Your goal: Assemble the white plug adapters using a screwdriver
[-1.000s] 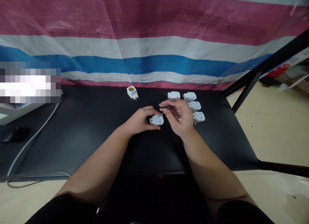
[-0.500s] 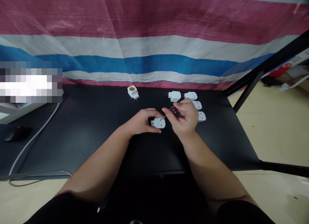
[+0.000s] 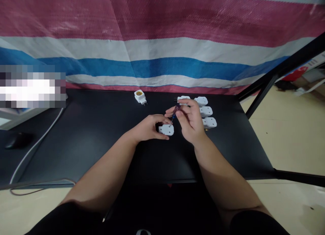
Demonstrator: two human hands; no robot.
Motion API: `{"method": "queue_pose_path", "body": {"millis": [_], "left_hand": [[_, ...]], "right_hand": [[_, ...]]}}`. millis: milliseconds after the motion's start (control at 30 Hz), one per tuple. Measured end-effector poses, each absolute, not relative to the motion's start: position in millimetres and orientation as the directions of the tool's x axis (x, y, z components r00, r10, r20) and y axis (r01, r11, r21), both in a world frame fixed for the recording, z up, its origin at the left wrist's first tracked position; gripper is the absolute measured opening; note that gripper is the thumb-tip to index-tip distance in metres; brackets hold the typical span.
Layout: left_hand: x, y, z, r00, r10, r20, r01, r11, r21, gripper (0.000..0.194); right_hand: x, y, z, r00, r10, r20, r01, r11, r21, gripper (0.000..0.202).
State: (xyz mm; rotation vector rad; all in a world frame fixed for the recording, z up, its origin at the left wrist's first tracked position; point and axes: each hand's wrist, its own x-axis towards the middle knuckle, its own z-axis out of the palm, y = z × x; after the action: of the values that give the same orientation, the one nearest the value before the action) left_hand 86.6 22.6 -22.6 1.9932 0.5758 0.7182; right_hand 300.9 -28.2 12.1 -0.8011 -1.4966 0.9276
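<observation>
My left hand [image 3: 155, 126] grips a white plug-in lamp socket [image 3: 166, 130] between thumb and fingers, flat on the black table with its holed back facing up. In my right hand [image 3: 191, 121] is a small screwdriver [image 3: 176, 110] with a purple and blue handle. Its shaft slants down to a hole near the socket's upper edge. Whether the tip sits on a screw cannot be seen. Just beyond my right hand lie several more white sockets [image 3: 210, 122], also back side up, partly covered by the fingers.
Farther back, one white lamp socket [image 3: 139, 96] lies with its brass-coloured opening up and its pins toward the right. A black mouse [image 3: 18, 140] and a grey cable [image 3: 38, 141] are on the left of the table [image 3: 101, 110]. Striped sheeting [image 3: 157, 49] hangs behind; a black frame post [image 3: 261, 83] stands right.
My right hand has shifted its hold on the screwdriver, which now stands steeper, with the fingers stretched further round its handle. My left hand and the socket have stayed in place.
</observation>
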Motion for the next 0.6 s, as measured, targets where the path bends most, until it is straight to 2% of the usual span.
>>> {"method": "queue_pose_path", "body": {"millis": [233,367,467,600], "left_hand": [[89,20,-16,0.721,0.645,0.251,0.132,-0.484,0.865,0.047],[89,20,-17,0.723,0.645,0.247,0.147,-0.493,0.857,0.043],[89,20,-17,0.723,0.65,0.236,0.144,-0.475,0.868,0.047],[90,20,-17,0.731,0.639,0.238,0.142,-0.484,0.864,0.051]], "right_hand": [[288,-21,2,-0.137,0.894,0.427,-0.248,0.386,-0.889,0.032],[290,-23,5,-0.106,0.892,0.44,-0.207,0.413,-0.887,0.031],[294,-24,8,-0.141,0.914,0.381,-0.182,0.355,-0.917,0.028],[291,-25,9,-0.166,0.932,0.323,-0.253,0.276,-0.927,0.031]]}}
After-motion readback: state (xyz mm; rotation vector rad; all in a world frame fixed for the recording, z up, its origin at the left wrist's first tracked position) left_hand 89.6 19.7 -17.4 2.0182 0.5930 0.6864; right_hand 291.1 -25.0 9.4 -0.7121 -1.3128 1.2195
